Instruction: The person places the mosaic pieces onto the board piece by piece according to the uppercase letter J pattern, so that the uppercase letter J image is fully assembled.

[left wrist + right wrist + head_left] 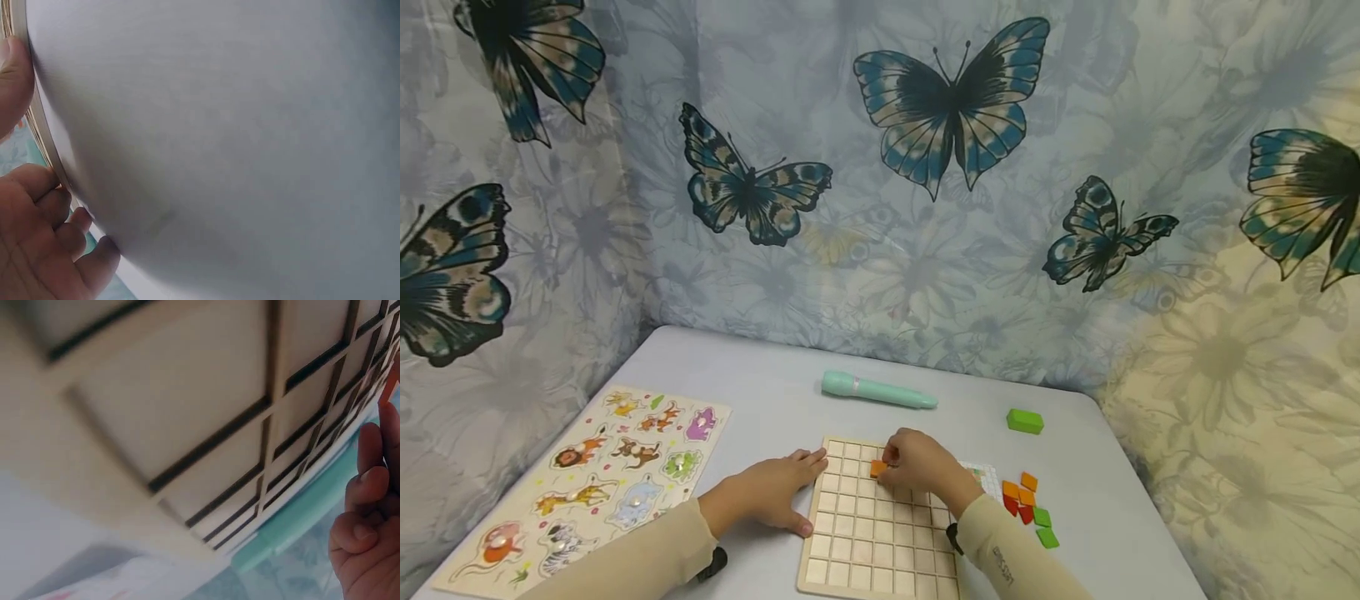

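Observation:
A wooden grid board point(850, 575) with square recesses lies at the front middle of the table. Over its far rows, my right hand point(921, 467) pinches a small orange square tile point(877, 469) between thumb and fingertips. The right wrist view catches only an edge of that orange tile point(389, 389), beside curled fingers point(365, 487). My left hand point(767, 496) rests along the board's left edge, thumb and fingers spread. In the left wrist view the left hand point(37, 244) touches the board's side, holding nothing up.
Loose orange tiles point(1028, 482), red tiles point(1026, 514) and green tiles point(1047, 537) lie right of the board, near a partly covered printed card point(983, 475). A green block point(1025, 421) and mint stick point(880, 392) stand farther back. An animal puzzle point(587, 467) lies left.

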The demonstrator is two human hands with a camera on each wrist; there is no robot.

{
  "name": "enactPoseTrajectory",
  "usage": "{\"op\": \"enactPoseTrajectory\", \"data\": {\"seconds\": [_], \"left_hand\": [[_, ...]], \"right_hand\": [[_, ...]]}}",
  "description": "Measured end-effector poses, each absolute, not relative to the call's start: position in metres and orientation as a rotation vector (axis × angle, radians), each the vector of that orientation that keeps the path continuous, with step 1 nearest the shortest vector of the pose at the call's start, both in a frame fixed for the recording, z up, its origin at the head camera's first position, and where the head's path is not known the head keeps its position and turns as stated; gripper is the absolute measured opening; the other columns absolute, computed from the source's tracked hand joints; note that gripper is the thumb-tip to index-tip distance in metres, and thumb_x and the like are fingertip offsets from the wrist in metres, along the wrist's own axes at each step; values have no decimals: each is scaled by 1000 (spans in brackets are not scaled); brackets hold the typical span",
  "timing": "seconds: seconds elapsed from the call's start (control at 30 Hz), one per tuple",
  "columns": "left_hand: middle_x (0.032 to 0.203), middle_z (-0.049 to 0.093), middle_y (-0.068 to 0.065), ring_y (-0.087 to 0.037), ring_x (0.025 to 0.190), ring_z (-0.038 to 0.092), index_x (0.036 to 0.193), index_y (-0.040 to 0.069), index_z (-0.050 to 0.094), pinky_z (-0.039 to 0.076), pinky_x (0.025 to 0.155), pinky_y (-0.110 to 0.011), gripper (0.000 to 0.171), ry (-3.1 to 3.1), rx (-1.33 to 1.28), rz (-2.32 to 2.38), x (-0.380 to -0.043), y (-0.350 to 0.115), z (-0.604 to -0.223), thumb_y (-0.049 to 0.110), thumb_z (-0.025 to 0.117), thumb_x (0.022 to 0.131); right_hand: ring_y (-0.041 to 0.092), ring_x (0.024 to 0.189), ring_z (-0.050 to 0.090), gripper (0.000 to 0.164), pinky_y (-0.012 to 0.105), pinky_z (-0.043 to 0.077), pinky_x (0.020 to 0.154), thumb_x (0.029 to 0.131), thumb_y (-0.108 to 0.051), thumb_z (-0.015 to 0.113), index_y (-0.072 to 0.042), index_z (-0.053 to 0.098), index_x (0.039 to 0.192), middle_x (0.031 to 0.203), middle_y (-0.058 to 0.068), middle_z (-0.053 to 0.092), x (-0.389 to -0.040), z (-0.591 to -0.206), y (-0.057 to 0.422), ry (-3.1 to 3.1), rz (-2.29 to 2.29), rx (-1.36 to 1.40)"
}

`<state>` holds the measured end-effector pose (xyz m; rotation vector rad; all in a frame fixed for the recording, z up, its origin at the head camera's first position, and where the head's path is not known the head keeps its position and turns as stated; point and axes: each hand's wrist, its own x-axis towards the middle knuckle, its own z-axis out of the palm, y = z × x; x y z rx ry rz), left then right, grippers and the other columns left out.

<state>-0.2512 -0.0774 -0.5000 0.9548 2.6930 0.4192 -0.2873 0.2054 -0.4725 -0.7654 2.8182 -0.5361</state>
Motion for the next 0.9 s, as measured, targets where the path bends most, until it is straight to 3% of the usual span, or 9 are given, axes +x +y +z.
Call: {"op": "enactPoseTrajectory", "data": {"seconds": [0.27,0.5,0.67,0.77,0.9], "left_hand": [[159,28,-5,-32,142,30,152,9,38,34,108,-50,106,2702,933,390,-247,-70,-502,65,73,69],[159,27,-6,-32,142,29,151,8,37,33,109,-49,106,2717,897,389,-248,-77,-498,63,76,69],[160,26,-5,-32,143,28,152,8,36,32,110,-48,107,2710,886,400,-250,-81,-500,64,75,69],[160,24,-4,-31,143,27,153,10,34,31,110,-48,108,2705,909,389,-252,-80,-502,67,72,70],[160,23,-4,-31,143,26,154,10,33,32,110,-48,108,2706,933,363,-254,-80,-505,68,71,71]], "right_hand": [[6,77,54,27,27,51,70,80,-39,81,-16,72,92,87,-11,57,-287,-481,198,2819,-493,-801],[5,72,52,13,25,49,65,85,-32,78,-20,75,90,83,-11,56,-295,-481,189,2871,-423,-854],[8,75,54,18,28,50,67,84,-32,79,-18,76,95,88,-9,59,-298,-479,186,2854,-438,-846],[10,78,56,25,31,50,69,85,-32,78,-16,75,104,92,-6,60,-294,-475,204,2879,-492,-779],[14,77,59,28,37,52,69,86,-30,77,-15,74,110,95,-4,61,-289,-470,262,2948,-568,-565]]}}
